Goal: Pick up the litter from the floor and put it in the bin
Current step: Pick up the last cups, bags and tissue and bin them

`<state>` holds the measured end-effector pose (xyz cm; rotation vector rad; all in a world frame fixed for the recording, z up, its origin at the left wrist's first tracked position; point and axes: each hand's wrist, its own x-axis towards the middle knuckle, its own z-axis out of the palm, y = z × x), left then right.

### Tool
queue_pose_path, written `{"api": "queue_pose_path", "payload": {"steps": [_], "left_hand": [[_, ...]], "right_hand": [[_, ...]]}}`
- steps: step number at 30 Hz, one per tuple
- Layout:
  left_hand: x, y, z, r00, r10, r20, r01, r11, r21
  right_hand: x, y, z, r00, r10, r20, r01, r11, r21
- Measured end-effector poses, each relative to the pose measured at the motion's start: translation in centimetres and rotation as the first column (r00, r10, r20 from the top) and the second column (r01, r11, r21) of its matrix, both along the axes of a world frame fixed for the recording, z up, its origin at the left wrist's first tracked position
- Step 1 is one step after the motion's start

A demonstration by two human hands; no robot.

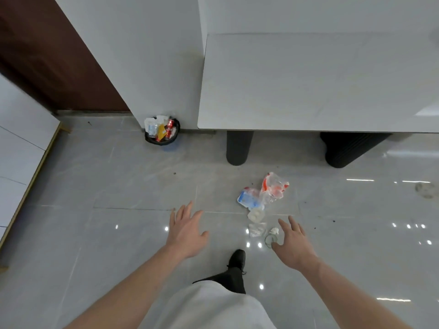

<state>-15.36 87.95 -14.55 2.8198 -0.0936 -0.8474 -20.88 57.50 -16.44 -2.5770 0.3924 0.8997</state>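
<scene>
Litter lies on the grey tiled floor in front of me: a clear wrapper with red print (pixel 274 187), a blue and white packet (pixel 249 199), a crumpled white tissue (pixel 256 214), a clear plastic scrap (pixel 256 229), a small white wad (pixel 274 231) and a thin ring (pixel 269 241). My right hand (pixel 293 243) hovers open just right of the ring and wad, fingers spread. My left hand (pixel 186 230) is open and empty over bare floor to the left. A small black bin (pixel 162 141) stands by the wall corner, full of cans and wrappers.
A white table (pixel 308 91) on dark round legs (pixel 238 148) overhangs the floor beyond the litter. A white pillar and a brown door stand behind the bin. White cabinets line the left edge. My black shoe (pixel 236 258) is planted between my hands.
</scene>
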Motion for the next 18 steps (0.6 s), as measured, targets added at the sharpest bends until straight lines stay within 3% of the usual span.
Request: {"api": "queue_pose_path", "payload": {"steps": [8,12,18], "left_hand": [[2.6,-8.3,-4.1,0.977,-0.030,-0.209,0.041,0.998,0.052],[3.6,-13.8,-4.9,0.954,0.118,-0.274,-0.111,0.993,0.043],[2.3,-21.3,-6.1,0.919,0.283,-0.273,-0.287,0.958,0.024]], "right_hand": [[0.4,-9.0,1.2,0.999,-0.032,0.005,0.032,0.999,-0.011],[1.4,-15.0,0.9,0.999,-0.028,-0.038,0.026,0.998,-0.053],[4.8,-21.8,-1.4,0.984,0.154,-0.088,-0.157,0.987,-0.035]]}}
